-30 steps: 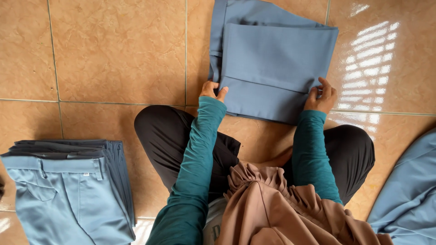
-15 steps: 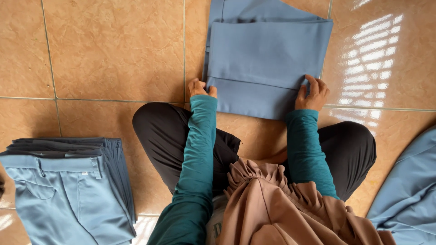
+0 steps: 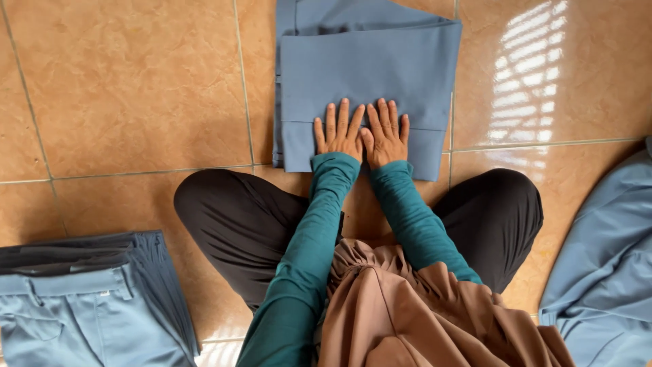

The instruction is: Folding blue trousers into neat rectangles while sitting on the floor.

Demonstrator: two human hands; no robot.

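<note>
Folded garment: a blue-grey cloth garment folded into a flat rectangle lies on the floor straight ahead of the seated person, its near edge just beyond the knees, its far end running out of the top of the view.
Floor: glossy orange-tan ceramic tiles with thin pale grout lines; a patch of barred window light falls on the tile to the right of the folded garment.
Stack on the left: a pile of folded trousers in light blue and darker grey-blue sits at the lower left, well apart from the folded garment, a waistband with belt loops on top.
Loose cloth on the right: a crumpled light blue fabric lies at the lower right edge, beside the person's right knee.
Person: cross-legged in black trousers, teal long sleeves and a brown draped cloth in the lap; nothing lies between the arms and the garment.
Left hand: palm down on the near part of the folded garment, fingers straight and slightly spread, holding nothing.
Right hand: flat beside the left, thumbs touching or nearly so, fingers likewise spread and pressing on the cloth, gripping nothing.
</note>
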